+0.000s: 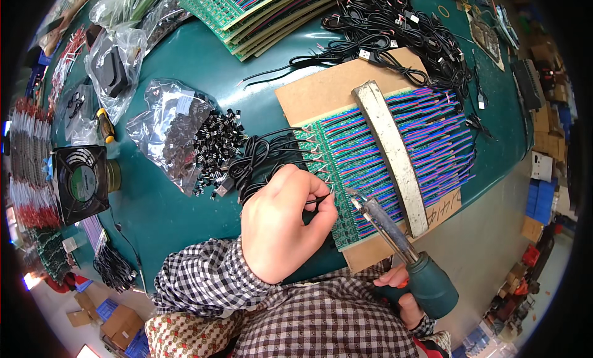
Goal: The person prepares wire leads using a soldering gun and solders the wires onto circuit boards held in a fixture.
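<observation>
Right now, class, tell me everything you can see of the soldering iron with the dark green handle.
The soldering iron with the dark green handle has a long grey metal shaft ending in a pointed, shiny tip. The right hand grips the thick handle near the lower edge, an orange part showing by the fingers. The tool slants up and leftward, its tip at the near edge of the green circuit board strips, close to the left hand pinching a thin black wire.

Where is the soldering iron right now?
Head view, lower right: the soldering iron is in the right hand, tip at the green board, beside the left hand.
</observation>
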